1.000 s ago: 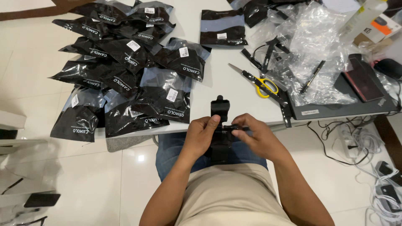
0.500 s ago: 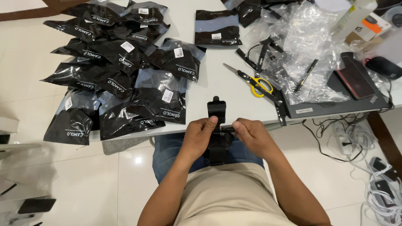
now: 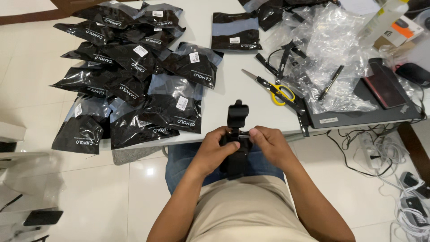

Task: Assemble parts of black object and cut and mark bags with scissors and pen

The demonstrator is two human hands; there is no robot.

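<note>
White table — black packets piled; pale tiled floor.

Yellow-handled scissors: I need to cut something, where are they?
In the head view, the yellow-handled scissors lie on the white table, right of centre, between the black packets and the crumpled clear plastic bags.

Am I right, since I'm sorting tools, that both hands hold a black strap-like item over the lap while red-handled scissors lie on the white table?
Not quite: the scissors have yellow handles, not red, as the head view shows. The rest holds: the left hand and right hand hold the black strap-like item over the lap, and the scissors lie on the white table.
</note>
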